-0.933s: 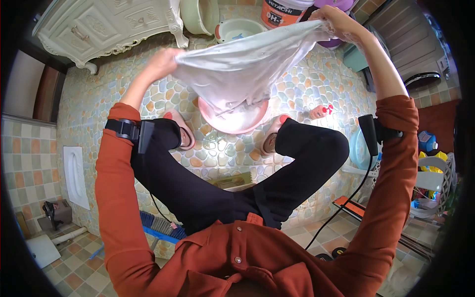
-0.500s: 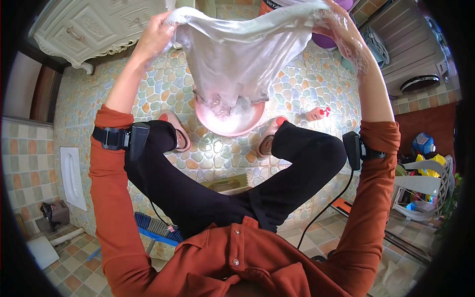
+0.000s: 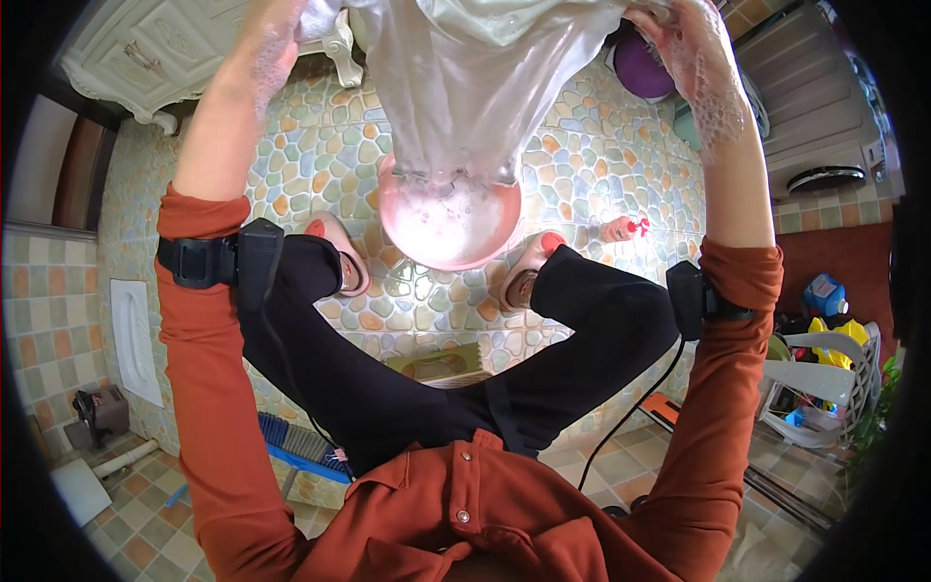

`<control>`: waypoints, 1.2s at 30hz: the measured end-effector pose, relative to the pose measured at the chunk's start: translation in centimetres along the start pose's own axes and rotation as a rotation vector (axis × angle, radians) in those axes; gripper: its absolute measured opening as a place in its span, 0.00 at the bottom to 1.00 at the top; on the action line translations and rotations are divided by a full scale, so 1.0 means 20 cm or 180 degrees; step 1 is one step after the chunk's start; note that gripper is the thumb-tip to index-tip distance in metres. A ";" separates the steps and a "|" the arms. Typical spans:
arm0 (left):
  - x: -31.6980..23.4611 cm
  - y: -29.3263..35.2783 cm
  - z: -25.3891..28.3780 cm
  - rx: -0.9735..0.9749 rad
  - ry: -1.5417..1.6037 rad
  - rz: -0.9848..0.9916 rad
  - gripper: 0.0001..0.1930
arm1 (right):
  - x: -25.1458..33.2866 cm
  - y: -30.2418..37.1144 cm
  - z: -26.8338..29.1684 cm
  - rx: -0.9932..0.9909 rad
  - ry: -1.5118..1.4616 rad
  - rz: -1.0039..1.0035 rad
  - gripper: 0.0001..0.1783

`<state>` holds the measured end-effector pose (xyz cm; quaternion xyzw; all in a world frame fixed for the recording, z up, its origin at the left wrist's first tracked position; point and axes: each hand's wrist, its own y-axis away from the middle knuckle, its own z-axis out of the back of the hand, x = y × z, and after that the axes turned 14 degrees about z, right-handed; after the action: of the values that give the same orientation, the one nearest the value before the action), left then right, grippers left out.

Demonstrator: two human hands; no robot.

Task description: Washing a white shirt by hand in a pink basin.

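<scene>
A wet white cloth (image 3: 465, 87), streaked with suds and possibly a garment, is stretched between my two raised hands. My left hand (image 3: 272, 39) closes on its left upper corner, with the fingertips partly cut off by the top edge. My right hand (image 3: 684, 48) grips the opposite corner, and foam coats its wrist and forearm. The cloth's lower end hangs down at the far side of a pink basin (image 3: 450, 265) on the floor. White suds (image 3: 451, 218) and water lie in the basin, between my feet.
A small bottle with a red cap (image 3: 618, 229) lies right of the basin. A green box (image 3: 441, 367) sits between my legs. An ornate white cabinet (image 3: 145, 63) stands far left, a purple tub (image 3: 640, 68) far right. A white basket (image 3: 819, 373) holds items at right.
Both hands have risen toward the top edge, the left also moving left. The cloth has been lifted higher and its lower end uncovers more of the basin.
</scene>
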<state>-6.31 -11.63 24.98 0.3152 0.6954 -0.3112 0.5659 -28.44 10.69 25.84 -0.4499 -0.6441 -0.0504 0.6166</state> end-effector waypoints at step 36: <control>2.11 0.07 0.35 0.0275 -0.3078 0.2104 0.13 | -1.91 1.16 0.29 0.1212 0.2720 -0.1562 0.09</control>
<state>-7.86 -12.56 -17.83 0.3603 0.2098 -0.2548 0.8725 -24.17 8.20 -18.90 -0.1053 -0.4194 -0.2543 0.8651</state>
